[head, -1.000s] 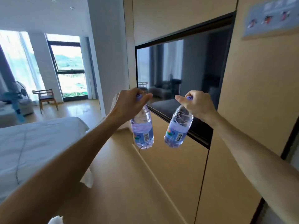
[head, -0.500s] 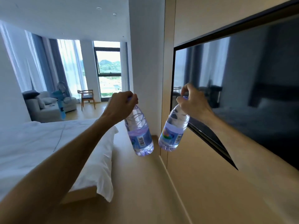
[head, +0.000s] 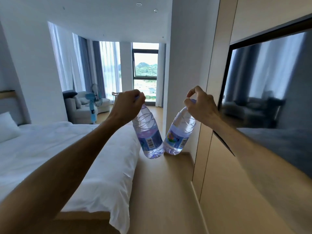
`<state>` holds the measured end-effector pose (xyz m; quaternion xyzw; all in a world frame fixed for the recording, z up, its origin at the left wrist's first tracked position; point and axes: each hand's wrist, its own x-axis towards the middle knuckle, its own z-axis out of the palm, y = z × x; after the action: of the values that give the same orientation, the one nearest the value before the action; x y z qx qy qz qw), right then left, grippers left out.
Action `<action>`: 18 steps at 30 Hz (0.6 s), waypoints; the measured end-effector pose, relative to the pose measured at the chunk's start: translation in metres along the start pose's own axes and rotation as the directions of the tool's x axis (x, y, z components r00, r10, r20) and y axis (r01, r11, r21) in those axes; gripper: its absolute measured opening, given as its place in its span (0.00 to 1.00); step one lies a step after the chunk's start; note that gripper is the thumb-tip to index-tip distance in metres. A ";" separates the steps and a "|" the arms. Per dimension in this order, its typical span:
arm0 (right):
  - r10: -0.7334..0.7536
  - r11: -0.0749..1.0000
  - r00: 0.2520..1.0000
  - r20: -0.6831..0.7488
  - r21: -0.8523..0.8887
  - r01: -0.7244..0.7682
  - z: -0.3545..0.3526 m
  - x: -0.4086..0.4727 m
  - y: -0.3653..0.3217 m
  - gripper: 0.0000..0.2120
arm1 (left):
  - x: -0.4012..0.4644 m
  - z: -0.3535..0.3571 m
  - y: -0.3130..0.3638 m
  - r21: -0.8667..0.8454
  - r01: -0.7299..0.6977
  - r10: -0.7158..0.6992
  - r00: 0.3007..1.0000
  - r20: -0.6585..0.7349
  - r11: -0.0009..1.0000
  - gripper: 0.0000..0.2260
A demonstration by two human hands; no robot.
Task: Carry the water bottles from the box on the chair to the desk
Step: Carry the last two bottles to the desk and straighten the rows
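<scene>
Two clear plastic water bottles with blue labels hang in front of me at chest height. My left hand (head: 129,105) grips the left bottle (head: 148,132) by its cap and neck. My right hand (head: 200,106) pinches the right bottle (head: 179,135) by its cap. Both bottles tilt inward, and their bases touch or nearly touch above the floor. No box, chair with a box, or desk is in view.
A white bed (head: 67,149) fills the left side. A wood-panelled wall with a dark TV screen (head: 270,92) runs along the right. Between them a strip of wooden floor (head: 162,191) leads to an armchair (head: 81,107), a blue fan (head: 92,105) and a window (head: 146,70).
The view has swung left, away from the TV wall toward the bed and window. Both hands still hold their bottles, which have come closer together at the bases.
</scene>
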<state>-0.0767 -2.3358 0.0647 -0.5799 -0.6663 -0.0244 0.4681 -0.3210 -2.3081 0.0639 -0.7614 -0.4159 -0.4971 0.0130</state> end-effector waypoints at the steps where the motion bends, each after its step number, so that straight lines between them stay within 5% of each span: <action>1: -0.006 1.000 1.000 0.011 0.005 0.006 0.010 0.012 0.005 0.07 | 0.010 0.007 -0.012 0.005 -0.002 0.002 1.000 -0.002 1.000 0.13; 18: -0.002 1.000 1.000 -0.011 -0.021 0.002 0.212 0.272 0.100 0.03 | 0.236 0.146 -0.246 -0.021 -0.032 0.031 0.999 -0.036 0.999 0.13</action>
<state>-0.0930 -1.9774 0.0725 -0.5837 -0.6642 -0.0350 0.4657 -0.3337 -1.9377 0.0744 -0.7590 -0.3980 -0.5148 0.0199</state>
